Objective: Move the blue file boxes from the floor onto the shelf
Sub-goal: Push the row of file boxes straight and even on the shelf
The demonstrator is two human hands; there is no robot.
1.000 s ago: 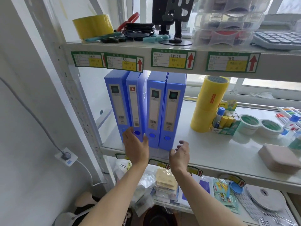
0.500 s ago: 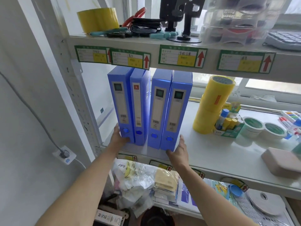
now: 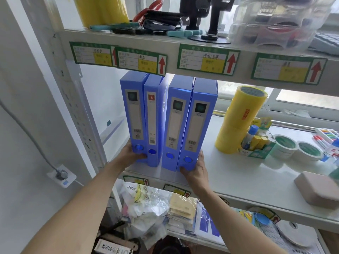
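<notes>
Four blue file boxes (image 3: 167, 121) stand upright on the middle shelf (image 3: 238, 180), spines out, at its left end near the upright post. There is a narrow gap between the second and third box, and the right pair leans slightly. The person's left hand (image 3: 131, 154) is cupped around the bottom outer corner of the leftmost box, fingers wrapped onto the spine below the round finger hole. The right hand (image 3: 197, 166) presses flat against the lower right side of the rightmost box, thumb under its front edge. Both hands bracket the row from outside, likely to square it up.

These boxes look stiff and smooth-sided, probably light if empty, so they may slip or tip when pushed high up. Holding low at the base, as here, seems the safest grip. The stack of yellow tape rolls (image 3: 238, 121) stands just to the right, apart from the boxes.
</notes>
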